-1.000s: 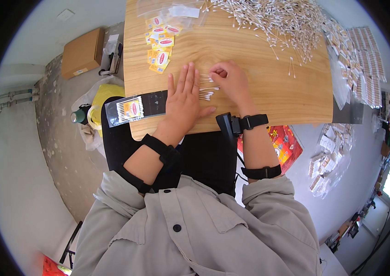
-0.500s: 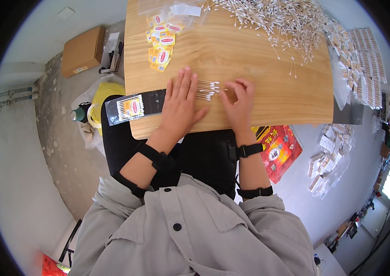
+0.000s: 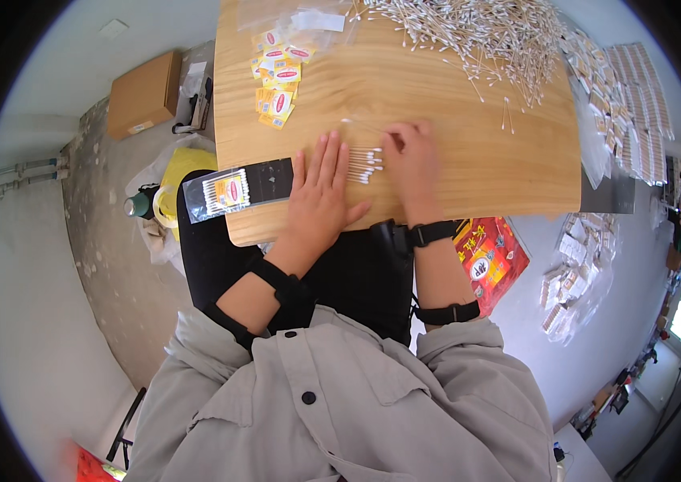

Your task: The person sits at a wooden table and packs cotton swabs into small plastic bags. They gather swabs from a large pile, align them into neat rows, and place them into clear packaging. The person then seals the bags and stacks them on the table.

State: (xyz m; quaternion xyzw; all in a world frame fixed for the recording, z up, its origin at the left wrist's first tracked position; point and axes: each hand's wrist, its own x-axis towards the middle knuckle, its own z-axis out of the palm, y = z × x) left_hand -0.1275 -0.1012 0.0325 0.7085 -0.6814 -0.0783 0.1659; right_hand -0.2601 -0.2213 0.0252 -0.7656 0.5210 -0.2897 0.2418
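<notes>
Single cotton swab (image 3: 361,124): 1, at the right hand (image 3: 413,165), just above the wooden table (image 3: 477,165) or on it, can't tell which. Long axis roughly left-right, slightly tilted; free tip points left and a bit away from the person. Right thumb and fingertips together, looks pinched on the swab's right end; some blur there.

Swab row (image 3: 366,165): 1 group, on the table between the two hands. Axes left-right, near parallel, visible tips point right, toward the right hand. More than five swabs; overlap, exact count not readable. Left ends run under the left hand (image 3: 320,193).

Left hand: 1, palm down, flat, fingers straight and pointing away from the person, thumb spread out to the right. Not clamped on anything; lies over the row.

Clear packet (image 3: 224,194): 1, left of left hand, partly past the table edge. Long axis left-right. Swabs inside also lie left-right, stacked side by side, too small to count; 1 yellow-and-white card on them. Dark strip (image 3: 269,180): 1, between packet and left hand, same axis.

Yellow cards (image 3: 278,76): about eight, overlapping, beyond the left hand. Swab pile (image 3: 477,36): 1 heap, far right of table, axes mixed, uncountable. Loose swabs (image 3: 507,116): 2, near the pile, in a narrow V, axes roughly toward the person.

Black straps (image 3: 433,233): 4, two per forearm. Cardboard box (image 3: 143,92): 1, on the floor at left.
</notes>
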